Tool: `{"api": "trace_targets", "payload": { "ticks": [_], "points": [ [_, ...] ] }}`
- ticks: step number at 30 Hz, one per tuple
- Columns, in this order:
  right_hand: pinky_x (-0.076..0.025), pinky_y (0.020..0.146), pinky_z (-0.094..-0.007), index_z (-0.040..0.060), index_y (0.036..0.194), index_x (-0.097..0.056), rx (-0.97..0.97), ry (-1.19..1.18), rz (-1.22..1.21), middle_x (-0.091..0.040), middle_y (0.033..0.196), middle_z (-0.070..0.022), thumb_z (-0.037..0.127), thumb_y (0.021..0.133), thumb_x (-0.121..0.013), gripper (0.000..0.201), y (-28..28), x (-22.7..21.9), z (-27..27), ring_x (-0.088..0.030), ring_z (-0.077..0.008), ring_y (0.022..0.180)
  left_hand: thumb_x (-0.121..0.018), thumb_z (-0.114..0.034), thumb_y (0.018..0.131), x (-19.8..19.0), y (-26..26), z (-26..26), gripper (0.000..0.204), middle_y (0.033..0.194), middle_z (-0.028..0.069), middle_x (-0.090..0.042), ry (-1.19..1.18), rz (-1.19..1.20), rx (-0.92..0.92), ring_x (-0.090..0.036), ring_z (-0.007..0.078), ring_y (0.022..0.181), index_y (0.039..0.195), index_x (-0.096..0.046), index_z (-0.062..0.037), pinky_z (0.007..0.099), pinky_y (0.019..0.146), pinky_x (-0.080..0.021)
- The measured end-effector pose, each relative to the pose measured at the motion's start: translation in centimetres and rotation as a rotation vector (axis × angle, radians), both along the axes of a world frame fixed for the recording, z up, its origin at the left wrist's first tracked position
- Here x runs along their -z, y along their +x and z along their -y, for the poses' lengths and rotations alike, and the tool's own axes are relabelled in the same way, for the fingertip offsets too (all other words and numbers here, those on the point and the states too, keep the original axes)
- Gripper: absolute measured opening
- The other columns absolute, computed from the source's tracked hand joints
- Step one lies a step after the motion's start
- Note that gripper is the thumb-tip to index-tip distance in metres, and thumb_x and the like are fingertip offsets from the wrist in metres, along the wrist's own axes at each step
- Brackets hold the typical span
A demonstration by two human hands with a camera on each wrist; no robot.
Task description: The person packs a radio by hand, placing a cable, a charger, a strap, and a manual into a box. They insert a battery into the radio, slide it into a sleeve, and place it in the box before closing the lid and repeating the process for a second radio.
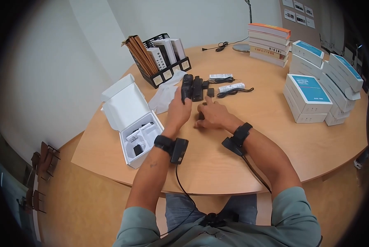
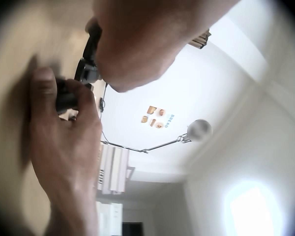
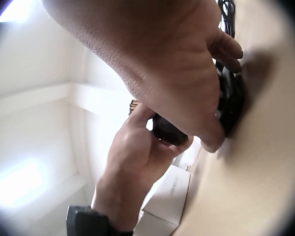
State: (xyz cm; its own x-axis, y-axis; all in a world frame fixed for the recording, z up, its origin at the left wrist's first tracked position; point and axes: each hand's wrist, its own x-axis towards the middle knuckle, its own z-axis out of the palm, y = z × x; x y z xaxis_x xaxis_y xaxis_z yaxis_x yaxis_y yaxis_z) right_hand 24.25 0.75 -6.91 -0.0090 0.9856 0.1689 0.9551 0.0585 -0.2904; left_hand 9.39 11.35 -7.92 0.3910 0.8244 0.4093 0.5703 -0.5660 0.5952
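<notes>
My left hand (image 1: pixel 179 112) grips a long black handheld device (image 1: pixel 187 84) at its near end. Next to it, a second black device (image 1: pixel 197 88) lies on the table. My right hand (image 1: pixel 214 115) holds a small black object (image 1: pixel 201 110) low over the tabletop, with thumb and fingers around it in the left wrist view. The hand covers most of this piece, and I cannot tell its kind. A small black block (image 1: pixel 210 92) lies just beyond the right fingertips. Behind are black cables (image 1: pixel 227 94) with white printed labels.
An open white box (image 1: pixel 129 138) with a black adapter (image 1: pixel 138 149) inside stands left of my left forearm. Clear plastic wrapping (image 1: pixel 162 99) lies behind it. A black file rack (image 1: pixel 168 72) holds books and folders. Boxes (image 1: pixel 308 107) and stacked books (image 1: pixel 269 45) stand on the right.
</notes>
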Motion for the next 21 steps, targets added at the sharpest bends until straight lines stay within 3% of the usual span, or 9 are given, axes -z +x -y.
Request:
{"api": "trace_targets", "payload": {
  "ticks": [1, 2, 4, 7, 10, 12, 15, 18, 21],
  "points": [
    [-0.049, 0.095, -0.0518, 0.0108, 0.124, -0.063, 0.000, -0.001, 0.003, -0.052, 0.129, -0.0217, 0.049, 0.080, -0.076, 0.060, 0.2, -0.1, 0.0, -0.059, -0.0450, 0.112, -0.052, -0.022, 0.092, 0.4, -0.2, 0.3, 0.053, 0.092, 0.0142, -0.068, -0.124, 0.401, 0.106, -0.067, 0.0339, 0.080, 0.141, -0.045, -0.0024, 0.0482, 0.077, -0.055],
    [-0.049, 0.095, -0.0508, 0.0094, 0.122, -0.062, -0.034, -0.035, -0.015, -0.053, 0.128, -0.0221, 0.049, 0.077, -0.078, 0.062, 0.5, -0.2, 0.1, -0.060, -0.0440, 0.111, -0.052, -0.022, 0.092, -0.2, -0.3, 1.7, 0.053, 0.092, 0.0142, -0.068, -0.125, 0.406, 0.107, -0.067, 0.0339, 0.080, 0.141, -0.045, -0.0024, 0.0482, 0.077, -0.055],
    [-0.049, 0.094, -0.0498, 0.0080, 0.119, -0.062, -0.070, -0.075, -0.021, -0.054, 0.128, -0.0225, 0.050, 0.074, -0.079, 0.064, 1.1, -0.3, -0.1, -0.060, -0.0430, 0.109, -0.044, -0.022, 0.097, -1.2, -0.7, 4.4, 0.048, 0.093, 0.0100, -0.063, -0.832, 1.118, 0.321, -0.061, 0.0278, 0.075, 0.141, -0.045, -0.0036, 0.0447, 0.073, -0.053],
    [-0.050, 0.091, -0.0478, 0.0047, 0.117, -0.061, -0.145, -0.081, -0.114, -0.057, 0.125, -0.0231, 0.047, 0.072, -0.080, 0.064, 2.0, 0.1, -0.6, -0.061, -0.0410, 0.105, -0.043, -0.025, 0.098, -0.1, -1.0, 4.0, 0.044, 0.103, 0.0112, -0.062, -1.038, 1.356, 0.525, -0.060, 0.0271, 0.079, 0.138, -0.046, -0.0066, 0.0433, 0.072, -0.052],
    [-0.051, 0.086, -0.0429, 0.0026, 0.117, -0.060, -0.164, 0.014, -0.193, -0.059, 0.117, -0.0200, 0.041, 0.072, -0.080, 0.063, 3.3, 0.0, -0.9, -0.062, -0.0343, 0.100, -0.043, -0.030, 0.102, 0.8, -0.8, 2.8, 0.040, 0.104, 0.0102, -0.061, -1.112, 1.390, 0.449, -0.060, 0.0253, 0.083, 0.134, -0.048, -0.0074, 0.0402, 0.074, -0.052],
    [-0.050, 0.087, -0.0405, 0.0041, 0.118, -0.056, -0.146, 0.189, -0.477, -0.060, 0.108, -0.0204, 0.039, 0.069, -0.081, 0.064, 3.8, -0.7, -0.9, -0.060, -0.0315, 0.098, -0.041, -0.035, 0.103, 1.7, -0.3, 2.7, 0.040, 0.105, 0.0101, -0.062, -1.073, 1.397, 0.412, -0.062, 0.0256, 0.086, 0.131, -0.049, -0.0070, 0.0410, 0.076, -0.053],
    [-0.049, 0.087, -0.0369, 0.0043, 0.115, -0.056, -0.162, 0.014, -0.731, -0.056, 0.111, -0.0175, 0.034, 0.069, -0.082, 0.061, 1.9, -3.7, 0.9, -0.057, -0.0275, 0.099, -0.037, -0.044, 0.106, 2.1, 0.4, 3.1, 0.046, 0.108, 0.0099, -0.063, -1.025, 1.443, 0.355, -0.064, 0.0256, 0.092, 0.127, -0.052, -0.0062, 0.0430, 0.083, -0.054],
    [-0.048, 0.088, -0.0357, 0.0045, 0.116, -0.057, -0.423, 0.162, -0.597, -0.053, 0.119, -0.0169, 0.032, 0.071, -0.082, 0.058, 0.1, -3.1, 1.1, -0.055, -0.0268, 0.100, -0.030, -0.049, 0.107, 0.7, -0.4, 4.2, 0.053, 0.111, 0.0096, -0.065, -1.076, 1.451, 0.475, -0.066, 0.0254, 0.098, 0.127, -0.054, -0.0067, 0.0444, 0.090, -0.055],
    [-0.048, 0.098, -0.0417, 0.0069, 0.120, -0.058, -0.428, 0.166, -0.292, -0.044, 0.144, -0.0224, 0.032, 0.072, -0.081, 0.059, -1.7, -3.7, 2.0, -0.054, -0.0394, 0.123, -0.025, -0.053, 0.107, 0.4, -0.8, 4.5, 0.058, 0.114, 0.0089, -0.065, -1.109, 1.404, 0.567, -0.068, 0.0233, 0.099, 0.129, -0.054, -0.0085, 0.0416, 0.088, -0.059]
  ]
}}
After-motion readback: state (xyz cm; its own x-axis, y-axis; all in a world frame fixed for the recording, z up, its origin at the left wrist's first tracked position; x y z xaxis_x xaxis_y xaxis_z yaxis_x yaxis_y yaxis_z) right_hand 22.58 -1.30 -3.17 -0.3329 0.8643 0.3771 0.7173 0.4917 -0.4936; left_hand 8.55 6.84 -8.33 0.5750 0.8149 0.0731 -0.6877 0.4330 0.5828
